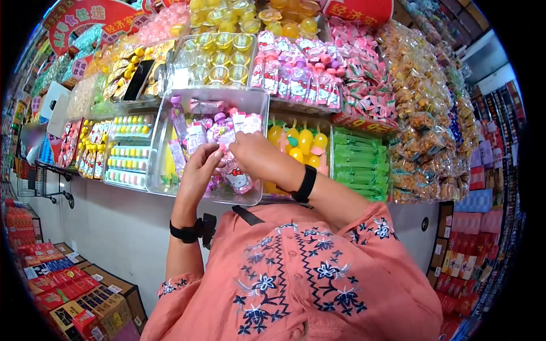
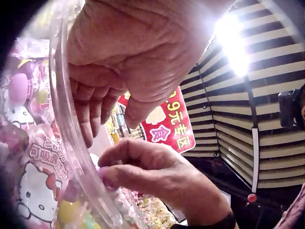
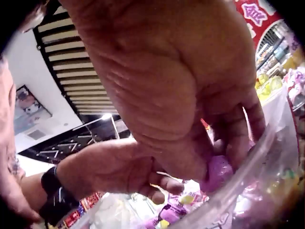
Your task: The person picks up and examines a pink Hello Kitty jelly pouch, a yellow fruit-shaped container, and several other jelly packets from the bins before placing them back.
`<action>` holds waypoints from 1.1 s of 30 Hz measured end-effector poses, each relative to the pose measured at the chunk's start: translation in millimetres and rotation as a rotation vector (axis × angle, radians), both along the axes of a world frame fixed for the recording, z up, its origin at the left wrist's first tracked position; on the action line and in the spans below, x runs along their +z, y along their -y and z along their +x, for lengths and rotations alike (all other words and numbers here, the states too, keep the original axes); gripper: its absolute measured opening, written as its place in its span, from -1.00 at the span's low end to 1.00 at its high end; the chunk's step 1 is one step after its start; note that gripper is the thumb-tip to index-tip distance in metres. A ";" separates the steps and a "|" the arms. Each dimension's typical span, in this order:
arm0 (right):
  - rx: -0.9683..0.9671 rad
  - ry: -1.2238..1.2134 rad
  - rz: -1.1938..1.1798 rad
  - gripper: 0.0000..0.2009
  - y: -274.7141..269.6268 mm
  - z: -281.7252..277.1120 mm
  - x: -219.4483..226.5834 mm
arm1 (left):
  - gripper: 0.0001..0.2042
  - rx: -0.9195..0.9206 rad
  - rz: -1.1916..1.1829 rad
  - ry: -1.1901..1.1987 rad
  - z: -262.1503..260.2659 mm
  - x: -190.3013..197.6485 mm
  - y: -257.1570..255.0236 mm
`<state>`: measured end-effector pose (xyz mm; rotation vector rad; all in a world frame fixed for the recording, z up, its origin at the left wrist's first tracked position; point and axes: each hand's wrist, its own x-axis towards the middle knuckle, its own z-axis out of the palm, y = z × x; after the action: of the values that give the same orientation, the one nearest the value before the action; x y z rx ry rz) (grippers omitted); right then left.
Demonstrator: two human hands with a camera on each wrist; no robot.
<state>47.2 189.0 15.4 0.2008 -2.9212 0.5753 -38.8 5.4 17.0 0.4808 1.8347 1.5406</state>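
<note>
A clear plastic bin (image 1: 152, 170) holds pink pouches (image 1: 238, 177) printed with a white cartoon cat, several with purple caps. My right hand (image 1: 259, 156) reaches over the bin from the right. Its thumb and fingers pinch a purple cap (image 3: 219, 172), also seen in the left wrist view; most of what hangs below the cap is hidden. On the left, my left hand (image 1: 199, 170) is over the bin close to the right one, its fingers loosely bent. In the right wrist view nothing shows between the left fingers (image 3: 167, 183).
Yellow mango-shaped packs (image 1: 304, 145) and green tube packs (image 1: 359, 162) fill the neighbouring bins. Behind stand cups of jelly (image 1: 219, 57) and more cat pouches (image 1: 298, 82). A dark phone (image 1: 138, 79) stands at the back left. Bagged snacks (image 1: 424, 113) rise on the right.
</note>
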 end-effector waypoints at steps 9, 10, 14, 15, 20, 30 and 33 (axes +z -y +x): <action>0.019 0.159 -1.054 -0.80 -50.1 -17.3 69.6 | -0.43 -0.078 0.111 -0.206 -4.6 2.5 -10.7; -0.003 0.228 -1.186 -0.80 -51.9 -13.6 81.7 | -0.40 -0.087 0.110 -0.283 -4.8 2.8 -13.3; -0.049 0.316 -1.532 -0.79 -53.9 -13.5 86.2 | -0.46 -0.247 0.089 -0.156 -2.7 25.1 -21.4; -0.040 0.311 -1.562 -0.79 -55.7 -14.1 83.5 | -0.57 -0.218 0.103 -0.068 1.2 30.7 -22.7; -0.049 0.193 -1.848 -0.75 -68.0 -24.6 37.6 | -0.66 -0.192 0.202 0.141 6.0 31.9 -27.5; -0.166 0.120 -1.835 -0.67 -67.3 -19.7 24.1 | -0.63 -0.073 0.251 0.278 1.1 11.3 -31.0; -0.192 0.138 -1.770 -0.66 -63.4 -19.1 23.6 | -0.62 -0.046 0.280 0.285 2.5 14.0 -32.3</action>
<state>28.1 252.4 39.0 -0.3397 -1.4363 2.6398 -36.3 37.7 31.0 0.4031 1.3926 1.7443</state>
